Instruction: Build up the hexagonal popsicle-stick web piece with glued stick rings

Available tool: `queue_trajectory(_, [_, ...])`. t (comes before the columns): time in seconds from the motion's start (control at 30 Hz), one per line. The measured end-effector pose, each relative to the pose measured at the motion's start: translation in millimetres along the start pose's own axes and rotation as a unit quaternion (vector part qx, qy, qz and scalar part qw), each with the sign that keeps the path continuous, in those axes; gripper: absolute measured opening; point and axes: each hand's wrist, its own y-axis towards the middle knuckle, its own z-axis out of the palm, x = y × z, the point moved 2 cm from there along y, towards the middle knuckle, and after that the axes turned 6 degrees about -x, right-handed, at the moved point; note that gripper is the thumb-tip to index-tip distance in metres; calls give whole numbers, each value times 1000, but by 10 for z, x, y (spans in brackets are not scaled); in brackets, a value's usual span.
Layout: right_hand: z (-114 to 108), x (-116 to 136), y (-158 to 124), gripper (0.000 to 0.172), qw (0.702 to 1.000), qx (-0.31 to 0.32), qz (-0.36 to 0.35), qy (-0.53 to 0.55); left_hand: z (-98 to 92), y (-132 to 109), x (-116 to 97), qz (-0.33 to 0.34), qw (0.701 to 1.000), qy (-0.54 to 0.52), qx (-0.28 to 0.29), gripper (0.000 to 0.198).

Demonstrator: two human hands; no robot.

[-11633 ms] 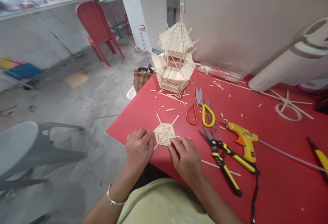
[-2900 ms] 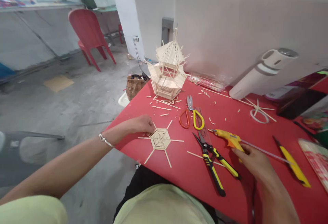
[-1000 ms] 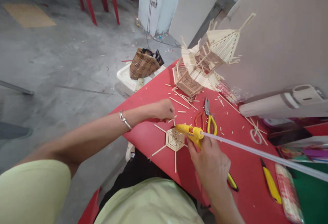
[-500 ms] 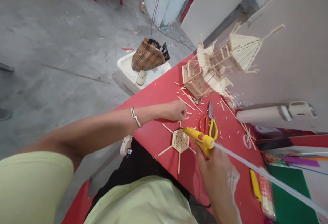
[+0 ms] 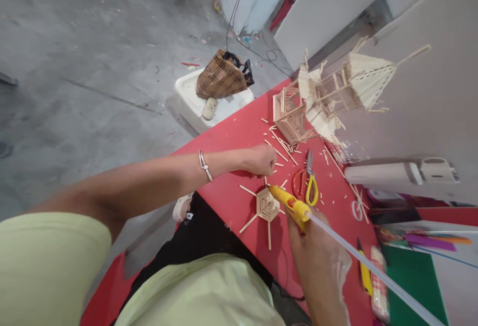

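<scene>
My right hand (image 5: pixel 317 254) is wrapped round a yellow glue gun (image 5: pixel 289 200); a long translucent glue stick (image 5: pixel 368 264) runs out of its back. The nozzle points at the upper edge of a web-like hexagon of thin wooden sticks (image 5: pixel 266 207), whose spokes reach outward on the red table. Just above the hexagon, by its top spoke, my left hand (image 5: pixel 263 160) is closed in a fist-like pinch. Whatever its fingers hold, if anything, is hidden. Scissors with red and yellow handles (image 5: pixel 309 179) lie right behind the glue gun.
A pagoda-like stick model (image 5: pixel 321 99) stands at the table's far end, with loose sticks (image 5: pixel 282 142) before it. On the right are a tape ring (image 5: pixel 357 210), a yellow cutter (image 5: pixel 365 276) and a green sheet (image 5: pixel 413 281). A plaid bag (image 5: pixel 222 77) rests on a white stool (image 5: pixel 182 87).
The view has shifted slightly, so the table things appear a little further right or lower. Both hands keep nearly the same place around the stick hexagon.
</scene>
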Motion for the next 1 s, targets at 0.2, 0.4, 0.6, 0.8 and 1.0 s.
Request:
queue_trajectory(0.2, [-28, 24, 8, 26, 1000, 16, -7, -13, -28, -30, -33, 4, 1000, 20, 11, 16])
queue_trajectory(0.4, [-56, 36, 34, 26, 1000, 28, 5, 2, -20, -19, -15, 9, 999, 27, 19, 16])
queue_trajectory(0.6, [-45, 41, 52, 30, 998, 52, 30, 4, -22, -11, 0, 16, 999, 25, 32, 15])
queue_trajectory(0.8, [-32, 23, 53, 30, 998, 51, 26, 14, -20, -15, 8, 12, 999, 20, 35, 14])
queue_trajectory(1.0, [-8, 4, 42, 29, 998, 48, 29, 10, 0, 4, 51, 7, 1000, 7, 29, 11])
